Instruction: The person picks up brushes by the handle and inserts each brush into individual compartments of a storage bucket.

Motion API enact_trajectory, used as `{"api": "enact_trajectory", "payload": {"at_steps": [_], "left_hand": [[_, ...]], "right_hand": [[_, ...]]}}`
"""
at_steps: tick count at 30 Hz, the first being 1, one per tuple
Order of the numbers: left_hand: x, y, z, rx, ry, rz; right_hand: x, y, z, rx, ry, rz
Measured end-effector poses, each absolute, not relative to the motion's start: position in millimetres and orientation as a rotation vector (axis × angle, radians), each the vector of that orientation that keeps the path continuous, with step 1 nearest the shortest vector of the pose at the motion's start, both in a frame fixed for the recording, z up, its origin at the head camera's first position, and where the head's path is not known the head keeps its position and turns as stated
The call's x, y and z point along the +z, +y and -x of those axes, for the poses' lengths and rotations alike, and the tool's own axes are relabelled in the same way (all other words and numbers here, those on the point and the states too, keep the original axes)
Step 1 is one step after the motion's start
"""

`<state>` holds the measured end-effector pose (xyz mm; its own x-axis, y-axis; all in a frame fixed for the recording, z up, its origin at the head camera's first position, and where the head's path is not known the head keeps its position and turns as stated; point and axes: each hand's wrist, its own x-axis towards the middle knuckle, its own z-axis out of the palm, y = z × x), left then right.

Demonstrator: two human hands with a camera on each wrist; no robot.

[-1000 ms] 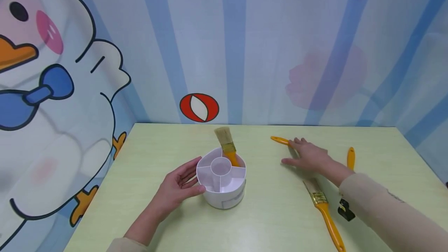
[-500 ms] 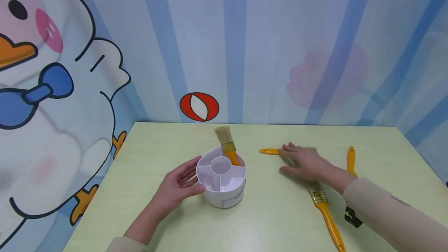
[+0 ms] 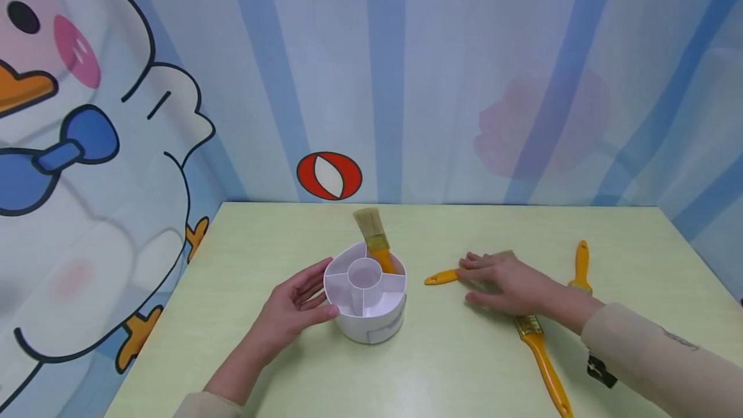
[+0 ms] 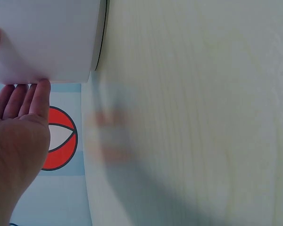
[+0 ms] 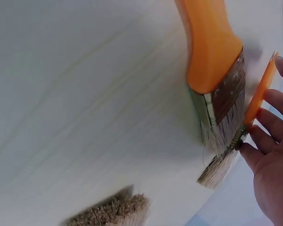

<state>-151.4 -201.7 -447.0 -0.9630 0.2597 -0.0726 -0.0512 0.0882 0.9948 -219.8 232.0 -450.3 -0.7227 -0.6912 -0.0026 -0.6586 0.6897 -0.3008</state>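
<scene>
The left hand [image 3: 296, 308] holds a white tub [image 3: 367, 330]; only the head view shows its compartments and a bristles-up brush [image 3: 376, 240] inside. Right of that, the right hand [image 3: 507, 282], fingers extended, touches an orange-handled brush [image 3: 442, 277], whose ferrule shows beneath them only from the right wrist.

No readable text or labels.
</scene>
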Motion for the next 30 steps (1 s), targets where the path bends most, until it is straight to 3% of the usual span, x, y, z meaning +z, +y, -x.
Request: {"api": "enact_trajectory", "payload": {"at_steps": [8,18,30], "left_hand": [[-447,-201,151,1.973,2.131,-0.215],[-448,-202,150,1.983,2.127,-0.227],[-449,-201,150,2.0,2.118,-0.247]], "right_hand": [[-438,217,209,-0.389,2.858,1.0],[-432,184,187,0.111,2.994,0.865],[-443,197,192,-0.02,2.978,0.833]]}}
